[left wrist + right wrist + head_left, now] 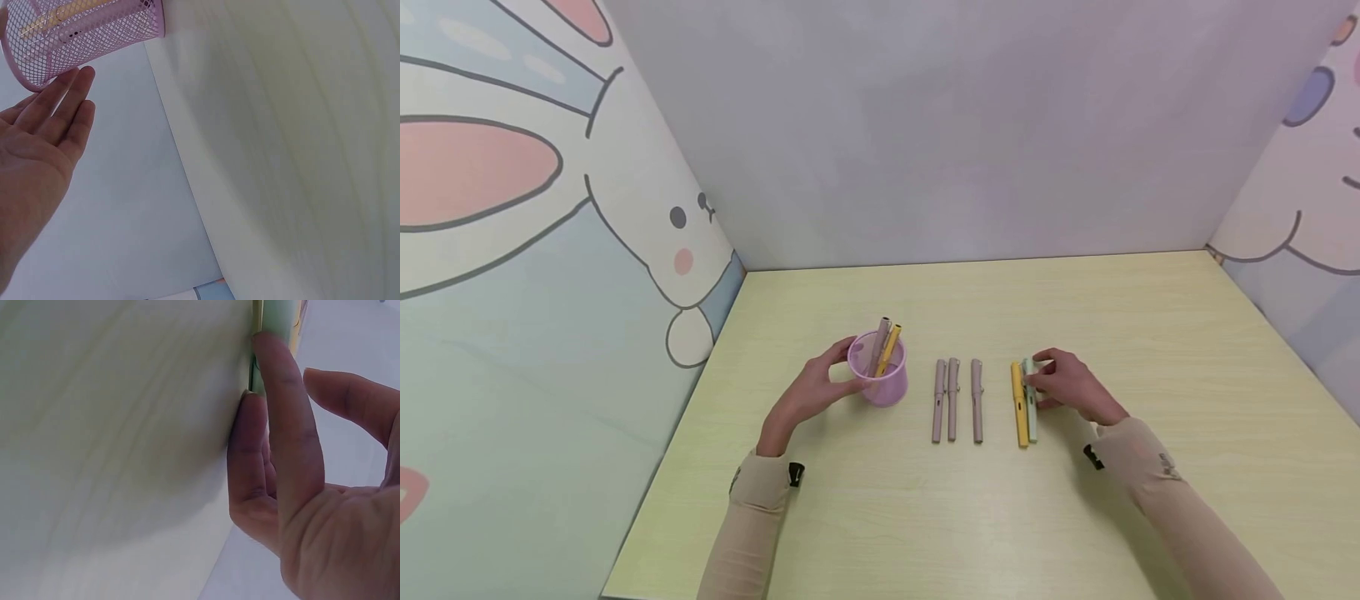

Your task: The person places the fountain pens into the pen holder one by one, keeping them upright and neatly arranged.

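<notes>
A pink mesh pen holder (891, 390) stands on the table. A mauve pen (878, 346) and a yellow pen (889, 350) lean inside it. My left hand (811, 387) holds it from the left, fingers at the far side and thumb at the near rim; the mesh (94, 37) shows above the fingertips in the left wrist view. My right hand (1067, 385) is at a pale green pen (1031, 421) lying on the table, two fingertips touching its side in the right wrist view. Right beside it lies a second yellow pen (1019, 408).
Several pens lie between my hands, among them a mauve pen (938, 404), another mauve pen (952, 404) and a third mauve pen (977, 404). The light wooden table (880, 517) meets a plain back wall (925, 133) and a rabbit-patterned left wall (490, 400).
</notes>
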`<action>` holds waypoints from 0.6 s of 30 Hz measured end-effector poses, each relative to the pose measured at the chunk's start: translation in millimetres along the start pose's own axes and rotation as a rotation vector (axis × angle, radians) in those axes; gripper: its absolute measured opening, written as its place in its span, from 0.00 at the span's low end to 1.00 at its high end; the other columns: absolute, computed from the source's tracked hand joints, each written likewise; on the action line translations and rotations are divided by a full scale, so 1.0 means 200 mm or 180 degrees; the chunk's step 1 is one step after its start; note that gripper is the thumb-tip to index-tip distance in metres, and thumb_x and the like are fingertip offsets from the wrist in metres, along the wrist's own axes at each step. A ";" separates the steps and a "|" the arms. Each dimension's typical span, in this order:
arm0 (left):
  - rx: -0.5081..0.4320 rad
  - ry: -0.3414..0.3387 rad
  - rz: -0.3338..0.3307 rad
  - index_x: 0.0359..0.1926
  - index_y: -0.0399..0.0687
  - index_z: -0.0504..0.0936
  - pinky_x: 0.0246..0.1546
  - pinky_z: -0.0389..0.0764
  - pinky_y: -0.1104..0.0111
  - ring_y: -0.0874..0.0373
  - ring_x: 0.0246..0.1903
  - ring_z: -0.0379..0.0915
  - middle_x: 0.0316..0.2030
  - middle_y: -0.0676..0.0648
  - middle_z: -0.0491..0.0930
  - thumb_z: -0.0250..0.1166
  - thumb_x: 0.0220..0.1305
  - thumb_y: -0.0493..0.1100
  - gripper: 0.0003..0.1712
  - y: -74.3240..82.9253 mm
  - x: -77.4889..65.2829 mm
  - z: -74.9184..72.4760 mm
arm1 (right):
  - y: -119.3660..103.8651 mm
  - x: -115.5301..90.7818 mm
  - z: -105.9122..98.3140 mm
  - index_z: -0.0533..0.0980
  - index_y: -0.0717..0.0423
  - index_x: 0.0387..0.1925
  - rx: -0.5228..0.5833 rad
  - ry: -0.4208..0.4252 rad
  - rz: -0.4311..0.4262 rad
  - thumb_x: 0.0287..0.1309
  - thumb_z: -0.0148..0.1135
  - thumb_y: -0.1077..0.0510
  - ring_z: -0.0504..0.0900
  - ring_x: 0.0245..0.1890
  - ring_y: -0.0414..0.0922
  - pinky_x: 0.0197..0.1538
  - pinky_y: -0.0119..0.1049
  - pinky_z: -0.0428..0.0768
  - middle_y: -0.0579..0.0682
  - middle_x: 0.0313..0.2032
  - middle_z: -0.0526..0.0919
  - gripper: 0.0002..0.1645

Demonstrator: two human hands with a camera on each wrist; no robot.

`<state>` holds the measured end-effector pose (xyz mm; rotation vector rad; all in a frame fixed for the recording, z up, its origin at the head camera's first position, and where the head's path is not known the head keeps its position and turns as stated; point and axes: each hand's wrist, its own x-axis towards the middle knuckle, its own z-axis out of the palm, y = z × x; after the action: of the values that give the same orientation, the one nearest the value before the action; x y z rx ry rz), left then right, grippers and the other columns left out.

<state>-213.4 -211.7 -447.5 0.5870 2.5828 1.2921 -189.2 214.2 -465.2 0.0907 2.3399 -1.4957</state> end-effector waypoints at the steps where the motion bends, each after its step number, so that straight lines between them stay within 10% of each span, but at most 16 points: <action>1: 0.0001 -0.0003 -0.0006 0.79 0.51 0.62 0.67 0.62 0.36 0.44 0.71 0.64 0.71 0.43 0.71 0.71 0.66 0.55 0.47 0.00 0.00 0.00 | 0.00 0.00 0.00 0.57 0.80 0.69 -0.0030 0.0002 0.0003 0.71 0.62 0.64 0.82 0.38 0.48 0.40 0.43 0.87 0.67 0.49 0.74 0.36; 18: 0.0005 -0.0006 0.0009 0.79 0.51 0.62 0.67 0.62 0.35 0.43 0.70 0.64 0.70 0.43 0.71 0.71 0.66 0.54 0.46 0.00 0.01 0.00 | -0.03 0.01 0.00 0.59 0.77 0.68 -0.0323 -0.0070 -0.0015 0.69 0.63 0.65 0.84 0.34 0.48 0.38 0.42 0.87 0.68 0.47 0.76 0.35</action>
<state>-214.1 -210.7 -447.8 0.5920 2.5825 1.2901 -192.9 211.7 -461.7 0.0423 2.3950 -1.3704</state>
